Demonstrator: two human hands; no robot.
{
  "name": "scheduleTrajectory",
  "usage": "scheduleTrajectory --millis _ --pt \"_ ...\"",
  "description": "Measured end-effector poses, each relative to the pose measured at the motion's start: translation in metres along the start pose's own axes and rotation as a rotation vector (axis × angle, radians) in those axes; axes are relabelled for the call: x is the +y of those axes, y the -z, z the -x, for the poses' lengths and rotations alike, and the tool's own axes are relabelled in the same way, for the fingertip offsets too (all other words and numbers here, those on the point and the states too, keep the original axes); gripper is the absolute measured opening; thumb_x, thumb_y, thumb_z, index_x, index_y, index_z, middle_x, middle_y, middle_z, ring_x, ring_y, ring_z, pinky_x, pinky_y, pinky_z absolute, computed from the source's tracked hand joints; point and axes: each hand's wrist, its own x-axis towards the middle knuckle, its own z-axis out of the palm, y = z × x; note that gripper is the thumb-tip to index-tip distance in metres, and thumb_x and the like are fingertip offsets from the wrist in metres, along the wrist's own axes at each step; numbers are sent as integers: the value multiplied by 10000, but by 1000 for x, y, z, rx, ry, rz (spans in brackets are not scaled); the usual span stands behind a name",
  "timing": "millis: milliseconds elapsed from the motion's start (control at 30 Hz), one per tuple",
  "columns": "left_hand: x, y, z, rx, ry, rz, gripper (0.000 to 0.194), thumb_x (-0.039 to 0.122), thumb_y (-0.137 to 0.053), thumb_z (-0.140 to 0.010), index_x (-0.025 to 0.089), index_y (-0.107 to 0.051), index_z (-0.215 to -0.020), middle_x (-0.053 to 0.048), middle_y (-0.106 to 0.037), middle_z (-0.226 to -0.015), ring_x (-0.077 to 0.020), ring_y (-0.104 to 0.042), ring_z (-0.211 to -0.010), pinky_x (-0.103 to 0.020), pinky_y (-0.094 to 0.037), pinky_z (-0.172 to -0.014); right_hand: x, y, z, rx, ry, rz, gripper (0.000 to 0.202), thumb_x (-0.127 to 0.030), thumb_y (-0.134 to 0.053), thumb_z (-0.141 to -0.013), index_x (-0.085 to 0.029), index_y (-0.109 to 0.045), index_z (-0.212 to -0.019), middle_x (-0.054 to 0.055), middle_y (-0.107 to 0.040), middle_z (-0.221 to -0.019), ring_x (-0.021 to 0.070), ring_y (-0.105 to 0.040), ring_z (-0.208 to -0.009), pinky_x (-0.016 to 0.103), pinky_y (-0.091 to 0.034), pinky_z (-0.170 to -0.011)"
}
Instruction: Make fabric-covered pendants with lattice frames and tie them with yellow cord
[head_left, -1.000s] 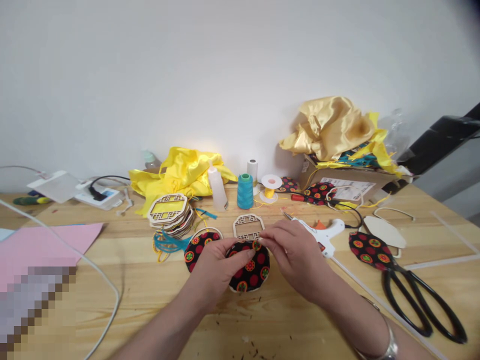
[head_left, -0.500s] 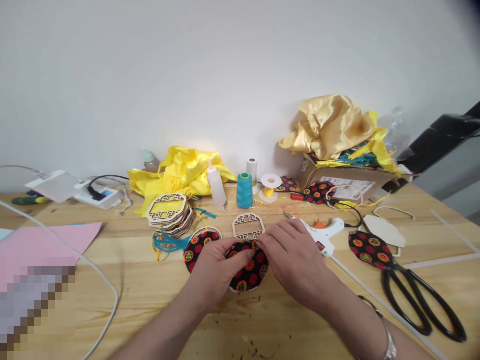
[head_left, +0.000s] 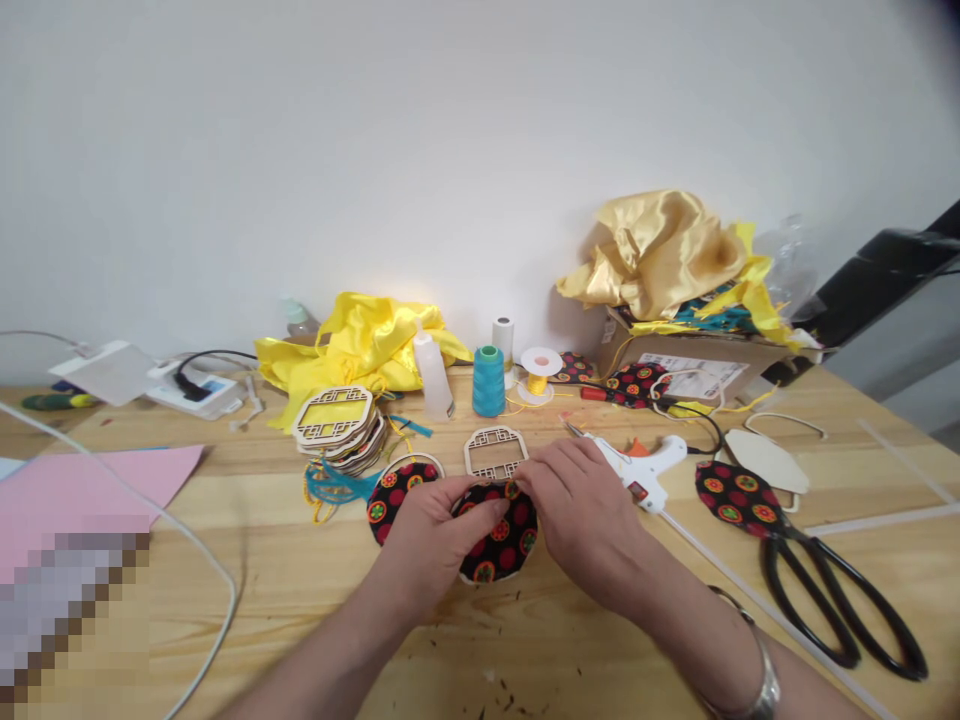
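Observation:
Between my hands is a rounded piece covered in black fabric with red and orange flowers (head_left: pixel 504 545). My left hand (head_left: pixel 431 530) grips its left side, the thumb lying across the front. My right hand (head_left: pixel 574 510) is closed at its upper right edge, with fingertips pinched near the rim. Just behind the piece lies a pale wooden lattice frame (head_left: pixel 495 452), its lower edge partly hidden. A second flowered fabric piece (head_left: pixel 397 490) with a pale loop rests beside my left hand. A white glue gun (head_left: pixel 652 468) lies past my right hand.
Black-handled scissors (head_left: pixel 840 600) lie at right under a flowered piece (head_left: pixel 739 497). A stack of lattice frames (head_left: pixel 337 425) is at left. Behind stand a white bottle (head_left: pixel 433 378), a teal thread cone (head_left: pixel 489 382) and a cardboard box (head_left: pixel 697 365). A white cable (head_left: pixel 217 570) crosses the left side.
Almost nothing differs. Both hands keep their hold on the flowered piece, and the view has shifted very slightly.

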Motion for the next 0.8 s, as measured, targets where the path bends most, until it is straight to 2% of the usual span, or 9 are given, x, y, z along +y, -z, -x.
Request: scheduleTrajectory --millis 300,633,800 --pt "-1 1 0 -41 20 41 275 276 -668 -719 209 -718 -982 -26 -737 -867 -226 -627 -896 -297 -465 -807 0 0 -2 36 -100 -134 171 -86 -439 -843 -160 -575 -770 46 -607 -738 181 -496 -706 315 -357 -675" --pt "2 1 1 -100 6 53 253 268 -650 -751 238 -712 -995 -15 -732 -892 -205 -618 -875 -301 -449 -830 -3 9 -6 -79 -367 -472 168 -139 -442 -866 -173 -531 -728 21 -574 -695 147 -511 -667 257 -377 -607" --pt "2 1 1 -98 1 38 269 267 -652 -751 240 -703 -1014 -11 -732 -907 -202 -619 -892 -295 -449 -834 -4 9 -7 -114 -472 -552 173 -154 -448 -867 -175 -520 -711 7 -561 -690 135 -489 -651 247 -357 -590"
